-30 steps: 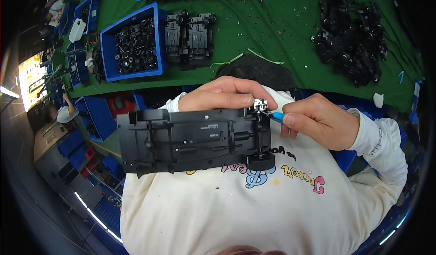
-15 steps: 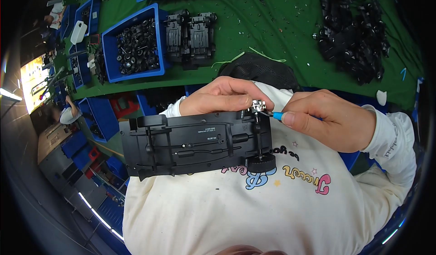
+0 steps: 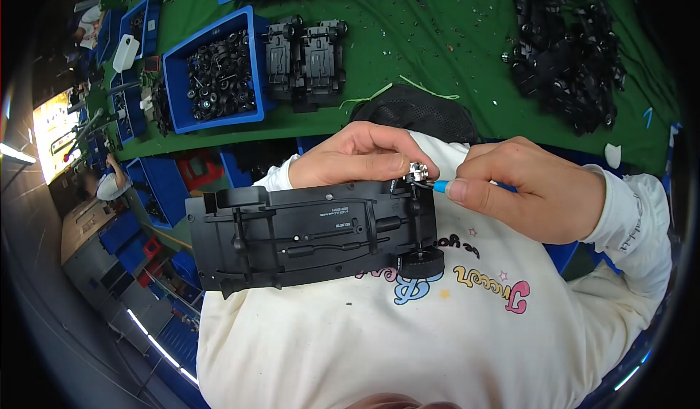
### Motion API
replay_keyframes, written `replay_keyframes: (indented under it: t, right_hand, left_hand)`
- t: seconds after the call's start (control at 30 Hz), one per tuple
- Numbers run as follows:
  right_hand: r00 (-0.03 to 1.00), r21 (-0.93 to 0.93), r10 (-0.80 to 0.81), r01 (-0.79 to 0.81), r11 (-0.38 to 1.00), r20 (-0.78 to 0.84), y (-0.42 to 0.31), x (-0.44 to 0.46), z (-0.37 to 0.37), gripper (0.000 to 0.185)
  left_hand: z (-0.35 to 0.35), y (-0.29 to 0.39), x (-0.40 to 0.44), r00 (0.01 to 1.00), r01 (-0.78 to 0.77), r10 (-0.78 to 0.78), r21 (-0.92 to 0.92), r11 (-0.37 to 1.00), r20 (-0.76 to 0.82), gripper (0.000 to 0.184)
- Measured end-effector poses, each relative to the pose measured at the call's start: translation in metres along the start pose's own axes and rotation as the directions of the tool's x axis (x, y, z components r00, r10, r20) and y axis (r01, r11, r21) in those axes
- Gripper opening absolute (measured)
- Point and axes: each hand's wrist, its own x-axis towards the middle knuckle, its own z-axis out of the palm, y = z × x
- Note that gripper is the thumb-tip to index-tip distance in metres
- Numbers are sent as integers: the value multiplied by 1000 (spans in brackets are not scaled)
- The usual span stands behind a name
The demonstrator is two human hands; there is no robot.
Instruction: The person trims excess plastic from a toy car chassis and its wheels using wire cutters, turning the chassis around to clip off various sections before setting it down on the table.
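A black toy car chassis [image 3: 292, 234] is held underside up in front of my chest, with raised lettering and moulded bars on its face. My left hand [image 3: 361, 157] grips its upper edge, thumb and fingers closed beside a shiny silver wheel hub [image 3: 418, 170] at the axle's upper end. At the axle's lower end sits a black wheel [image 3: 420, 263]. My right hand [image 3: 518, 187] is closed around a blue-handled tool [image 3: 442, 186], whose thin tip reaches the silver hub. Most of the handle is hidden in my palm.
On the green-covered table [image 3: 408, 37], a blue bin [image 3: 171, 88] holds many small wheels. Two black chassis [image 3: 321, 59] stand beside it. A heap of black chassis [image 3: 569, 59] lies at the right. A black mesh item [image 3: 415, 110] sits at the near edge. Another person [image 3: 111, 183] is at the left.
The chassis has tilted slightly, its left end shifting a little left and down. The silver hub and the tool tip have moved very slightly. Both hands keep their grips.
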Motion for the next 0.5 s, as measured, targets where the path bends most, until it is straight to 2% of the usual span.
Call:
replay_keyframes:
  t: [0.17,0.23,0.33,0.5]
  right_hand:
    - [996,7,69,-69,998,49,-4,0,-5,47]
    - [999,-87,1,4,996,55,-5,0,-6,47]
    - [996,-90,-73,78,993,54,-2,0,-5,46]
    - [995,-117,-80,86,989,55,-4,0,-6,45]
  left_hand:
    - [-2,-3,0,1000,-1,1,-18,1000,10,33]
    - [-2,-4,2,999,-23,24,-36,999,23,28]
    - [0,-2,3,998,-44,45,-30,999,36,24]
    - [0,0,2,999,-20,20,11,1000,29,25]
